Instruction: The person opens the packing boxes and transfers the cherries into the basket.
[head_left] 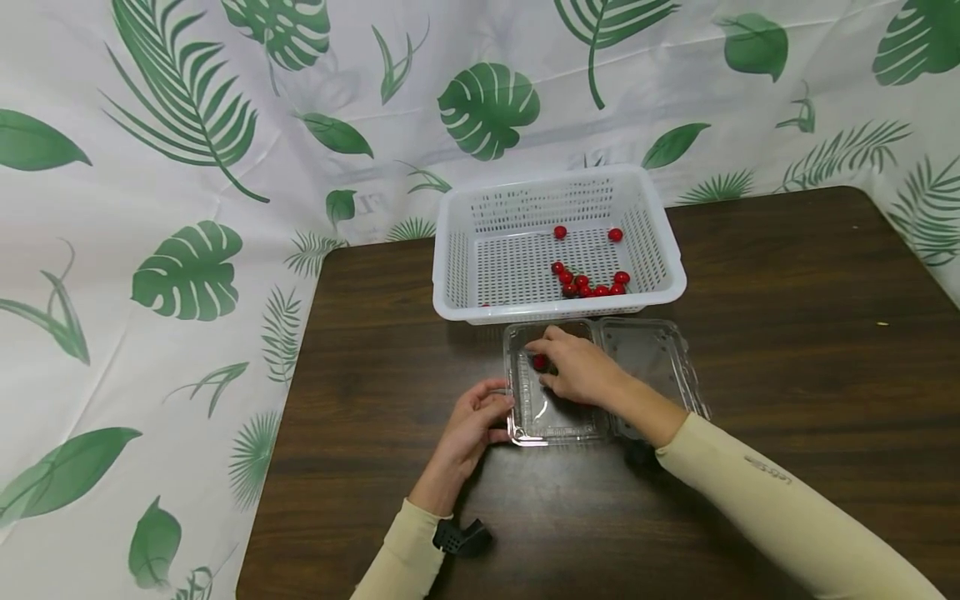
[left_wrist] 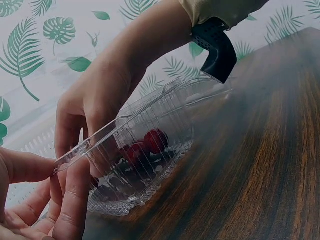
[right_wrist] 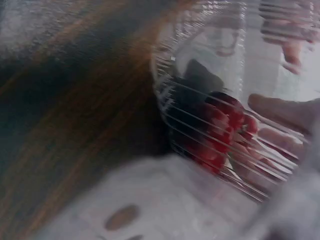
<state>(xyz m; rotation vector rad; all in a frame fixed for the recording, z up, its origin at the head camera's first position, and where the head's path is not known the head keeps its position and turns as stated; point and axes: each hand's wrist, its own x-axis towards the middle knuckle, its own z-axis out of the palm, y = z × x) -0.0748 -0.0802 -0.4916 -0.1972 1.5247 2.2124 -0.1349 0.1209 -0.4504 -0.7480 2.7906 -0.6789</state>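
Note:
A clear plastic clamshell box point(head_left: 558, 429) lies on the table with its lid point(head_left: 645, 354) folded out to the right. My left hand point(head_left: 474, 421) pinches the box's left rim between thumb and fingers, as the left wrist view shows up close. Reaching down inside the box, my right hand point(head_left: 579, 367) holds a red cherry point(head_left: 540, 362) between its thumb and fingers. More dark red cherries point(left_wrist: 156, 141) rest on the box floor beneath that hand, seen through the ribbed wall. In the blurred right wrist view, cherries point(right_wrist: 220, 127) cluster by the fingertips.
Behind the box stands a white perforated basket point(head_left: 671, 283), with several cherries point(head_left: 581, 283) mostly near its front wall. The dark wood table point(head_left: 795, 333) extends to both sides. A leaf-print cloth point(head_left: 285, 150) hangs behind and at the left.

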